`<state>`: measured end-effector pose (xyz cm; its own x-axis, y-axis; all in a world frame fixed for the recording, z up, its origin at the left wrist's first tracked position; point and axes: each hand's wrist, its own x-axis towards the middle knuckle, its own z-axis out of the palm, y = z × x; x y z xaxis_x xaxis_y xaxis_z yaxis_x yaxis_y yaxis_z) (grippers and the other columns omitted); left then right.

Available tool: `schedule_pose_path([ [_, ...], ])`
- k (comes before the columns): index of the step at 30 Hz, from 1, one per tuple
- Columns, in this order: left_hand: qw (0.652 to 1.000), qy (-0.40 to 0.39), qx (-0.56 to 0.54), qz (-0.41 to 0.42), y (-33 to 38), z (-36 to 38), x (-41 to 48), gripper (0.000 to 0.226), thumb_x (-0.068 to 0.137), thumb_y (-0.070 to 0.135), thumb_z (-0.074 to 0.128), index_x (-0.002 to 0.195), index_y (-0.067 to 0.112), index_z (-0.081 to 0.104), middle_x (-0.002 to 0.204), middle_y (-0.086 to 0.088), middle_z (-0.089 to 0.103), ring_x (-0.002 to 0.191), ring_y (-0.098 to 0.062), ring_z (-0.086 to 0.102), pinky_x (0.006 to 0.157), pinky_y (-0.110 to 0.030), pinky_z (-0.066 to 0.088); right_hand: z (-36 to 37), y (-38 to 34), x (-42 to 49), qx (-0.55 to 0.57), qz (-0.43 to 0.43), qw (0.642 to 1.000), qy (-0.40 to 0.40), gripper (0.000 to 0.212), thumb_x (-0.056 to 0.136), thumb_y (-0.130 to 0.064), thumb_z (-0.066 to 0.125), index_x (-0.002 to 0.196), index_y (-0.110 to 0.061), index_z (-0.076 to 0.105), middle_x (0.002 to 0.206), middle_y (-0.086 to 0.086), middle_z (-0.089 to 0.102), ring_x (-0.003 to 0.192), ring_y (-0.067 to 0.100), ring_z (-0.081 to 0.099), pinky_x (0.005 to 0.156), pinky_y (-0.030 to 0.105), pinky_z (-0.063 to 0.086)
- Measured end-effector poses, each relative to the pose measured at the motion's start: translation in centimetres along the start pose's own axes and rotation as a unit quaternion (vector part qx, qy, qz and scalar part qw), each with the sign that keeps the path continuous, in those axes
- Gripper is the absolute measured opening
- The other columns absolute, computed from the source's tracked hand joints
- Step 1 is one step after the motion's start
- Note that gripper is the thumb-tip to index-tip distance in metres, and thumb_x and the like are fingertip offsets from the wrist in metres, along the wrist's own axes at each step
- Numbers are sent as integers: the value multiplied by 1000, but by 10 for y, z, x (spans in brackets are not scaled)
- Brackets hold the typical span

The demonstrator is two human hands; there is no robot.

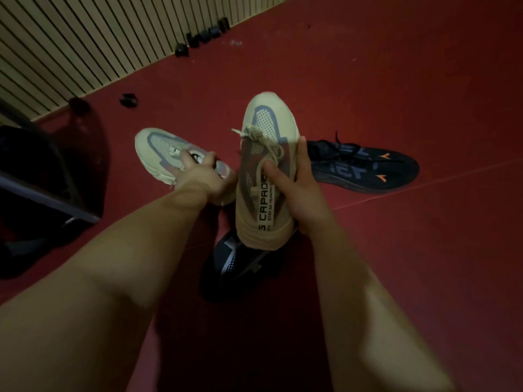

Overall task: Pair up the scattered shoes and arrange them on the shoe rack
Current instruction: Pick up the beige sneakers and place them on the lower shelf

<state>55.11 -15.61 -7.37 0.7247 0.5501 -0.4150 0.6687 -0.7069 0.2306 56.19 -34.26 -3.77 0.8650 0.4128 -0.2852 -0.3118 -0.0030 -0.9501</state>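
Gripping raised sneaker (267,120) with right hand (297,190), lower sneaker (157,145) with left hand (203,176)

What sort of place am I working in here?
Probably an indoor gym or studio room, though I can't be sure: a red matted floor with seams, a ribbed pale wall, and small dark weight-like objects at its foot.

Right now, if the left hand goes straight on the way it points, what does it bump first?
The cream shoe that lies flat; the left hand seems to touch its laces already, though depth is unclear.
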Motion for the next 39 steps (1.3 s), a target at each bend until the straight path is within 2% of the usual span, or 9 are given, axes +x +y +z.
schedule_pose_path([
  [5, 999, 17, -30, 35, -16, 8, -7, 46, 84, 42, 42, 124, 19, 41, 152, -13, 6, 134, -41, 23, 108, -49, 30, 2, -5, -3, 4, -11, 1000, 16, 88, 91, -26, 61, 152, -30, -2, 144, -7, 43, 130, 14, 46, 110, 41, 38],
  [10, 991, -64, 8, 119, -92, 6, -49, 77, 64, 64, 55, 131, 30, 38, 157, -2, 3, 142, -26, 14, 112, -39, 28, 8, -1, -8, -8, -13, 1000, 5, 88, 89, -31, 62, 151, -34, 0, 136, -15, 42, 130, 11, 44, 111, 42, 36],
  [16, 983, -33, -44, 174, -168, 12, -124, 81, 57, 67, 52, 131, 35, 45, 158, 0, -2, 145, -27, 13, 109, -37, 30, 38, 15, -23, -32, 6, 998, -57, 85, 89, -25, 61, 151, -34, 3, 124, -23, 50, 121, 6, 51, 107, 35, 40],
  [20, 991, -4, -131, 8, -158, 19, -120, 126, 60, 48, 79, 145, 45, -13, 156, -8, -24, 146, -30, -11, 119, -45, 14, 61, 28, -31, -53, 8, 995, -89, 81, 91, -19, 59, 152, -31, 6, 120, -22, 53, 112, 0, 55, 98, 24, 46],
  [22, 984, -23, -157, -79, -146, 19, -114, 131, 61, 46, 82, 146, 42, -18, 158, -13, -9, 146, -34, -2, 118, -44, 17, 67, 32, -34, -55, 11, 994, -89, 79, 91, -18, 58, 151, -30, 8, 114, -25, 54, 104, -6, 56, 87, 13, 50],
  [25, 988, -10, -129, -86, -142, 24, -113, 119, 67, 46, 76, 148, 41, -10, 147, -16, 20, 138, -34, 19, 110, -41, 29, 72, 34, -39, -59, 18, 995, -73, 79, 92, -19, 58, 151, -31, 7, 106, -31, 51, 95, -14, 52, 75, 5, 49],
  [28, 989, 28, -130, -69, -145, 19, -116, 106, 68, 43, 75, 147, 47, 4, 139, -12, 29, 133, -32, 29, 104, -38, 35, 71, 35, -43, -82, 19, 995, -59, 83, 92, -18, 59, 151, -29, 2, 107, -29, 49, 99, -7, 53, 68, 0, 46],
  [32, 987, 42, -147, -42, -156, 4, -128, 99, 68, 42, 75, 145, 51, 13, 133, -11, 33, 130, -31, 32, 106, -34, 32, 72, 35, -51, -109, 25, 991, -75, 87, 91, -22, 60, 151, -31, -2, 125, -18, 46, 115, 5, 49, 76, 8, 44],
  [39, 978, 32, -207, -5, -174, -25, -171, 95, 67, 34, 75, 143, 54, 20, 113, 0, 31, 130, -24, 32, 106, -28, 30, 87, 30, -78, -139, 24, 984, -112, 84, 92, -19, 58, 151, -30, -1, 128, -14, 46, 109, 3, 52, 74, 2, 46],
])
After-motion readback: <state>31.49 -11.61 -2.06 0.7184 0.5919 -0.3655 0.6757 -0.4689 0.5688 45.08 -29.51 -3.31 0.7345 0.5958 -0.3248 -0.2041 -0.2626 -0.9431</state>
